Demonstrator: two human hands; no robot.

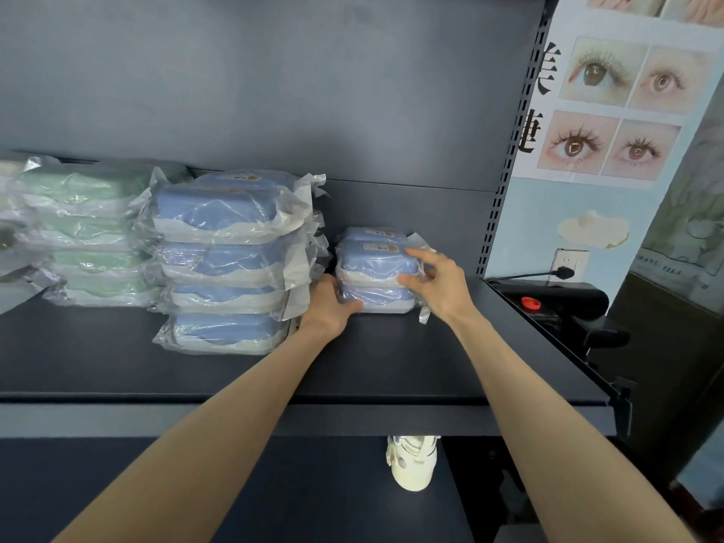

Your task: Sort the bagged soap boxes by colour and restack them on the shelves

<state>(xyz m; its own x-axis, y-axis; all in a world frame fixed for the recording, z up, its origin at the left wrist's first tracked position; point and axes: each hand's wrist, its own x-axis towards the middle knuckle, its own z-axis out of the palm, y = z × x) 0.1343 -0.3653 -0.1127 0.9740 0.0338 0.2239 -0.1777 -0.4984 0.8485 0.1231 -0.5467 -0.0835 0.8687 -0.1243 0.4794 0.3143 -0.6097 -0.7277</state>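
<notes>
On the dark shelf point(391, 358) stand three groups of soap boxes in clear bags. A short stack of two blue boxes point(374, 268) sits right of centre. My left hand point(329, 303) presses its lower left corner and my right hand point(435, 282) clasps its right side, fingers over the upper box. A taller blue stack point(227, 260), several boxes high, stands just left of it. Further left is a green stack point(86, 229), partly cut off by the frame edge.
The shelf's grey back panel point(274, 92) closes the rear. A slotted upright point(505, 170) bounds the right end. Beyond it are a black device with a red knob point(548, 303) and a wall socket point(568, 264). A lower shelf point(274, 491) and a pale shoe point(411, 460) show below.
</notes>
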